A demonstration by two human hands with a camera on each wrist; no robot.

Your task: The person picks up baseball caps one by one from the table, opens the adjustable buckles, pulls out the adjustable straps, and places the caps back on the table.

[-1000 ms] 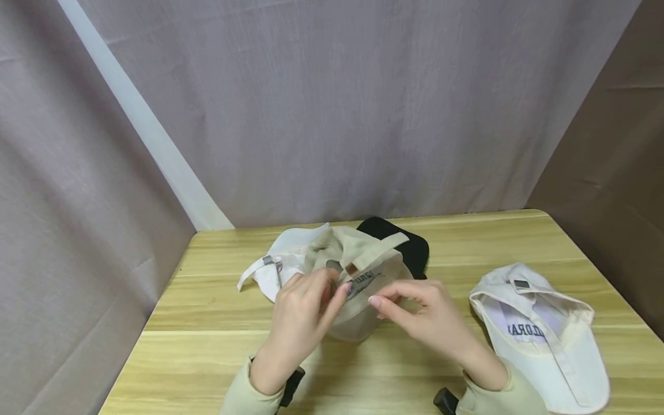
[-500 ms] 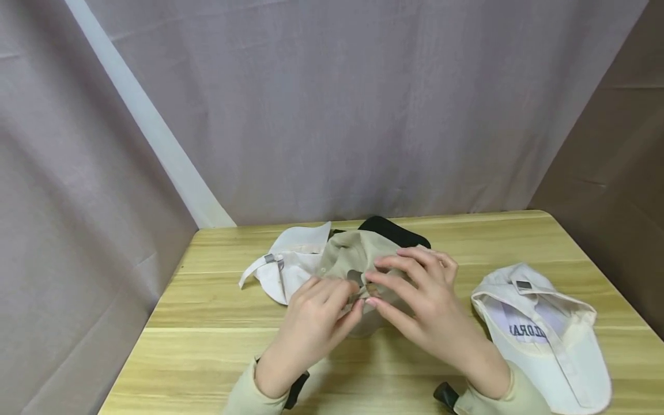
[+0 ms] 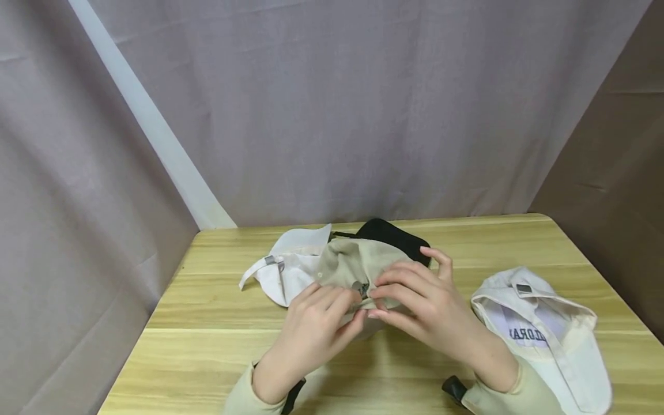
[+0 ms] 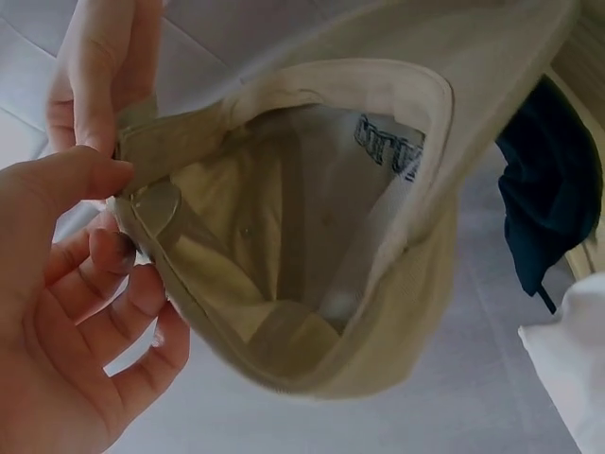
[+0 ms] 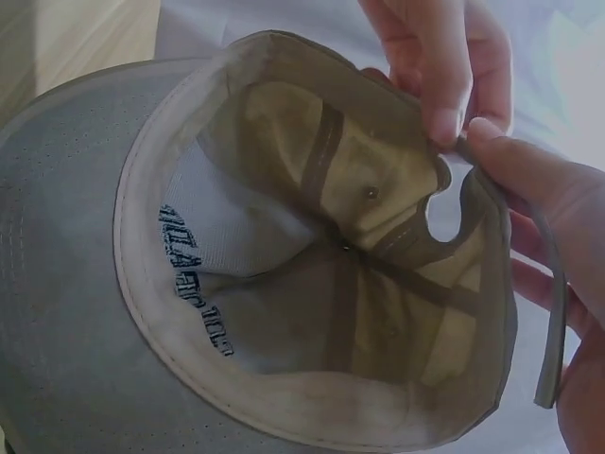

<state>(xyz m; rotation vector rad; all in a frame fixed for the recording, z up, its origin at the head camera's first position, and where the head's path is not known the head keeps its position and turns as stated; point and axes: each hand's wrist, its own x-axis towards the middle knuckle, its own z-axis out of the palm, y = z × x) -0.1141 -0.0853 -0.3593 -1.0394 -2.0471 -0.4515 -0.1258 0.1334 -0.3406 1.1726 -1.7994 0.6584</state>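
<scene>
A beige baseball cap point(image 3: 353, 256) is held up over the table between both hands. In the left wrist view its hollow inside point(image 4: 312, 199) faces the camera, with dark lettering at the front. My left hand point(image 3: 316, 317) pinches the back edge beside the opening, thumb on top. My right hand point(image 3: 425, 300) pinches the adjustment strap point(image 5: 556, 312) close to the left fingertips, its index finger and thumb meeting there. The strap's loose end hangs past the right palm in the right wrist view. Fingers hide the strap's fastening in the head view.
Behind and left lies a white cap point(image 3: 290, 271) with its strap sticking out. A black cap point(image 3: 389, 233) sits behind the beige one. On the right, an off-white cap point(image 3: 581, 363) rests inside-up on the wooden table point(image 3: 207, 351). Grey cloth point(image 3: 332, 115) hangs behind.
The right hand came over to the strap, which earlier stuck out freely to the upper right. Both hands' fingertips now meet at the cap's back. The other caps stay put.
</scene>
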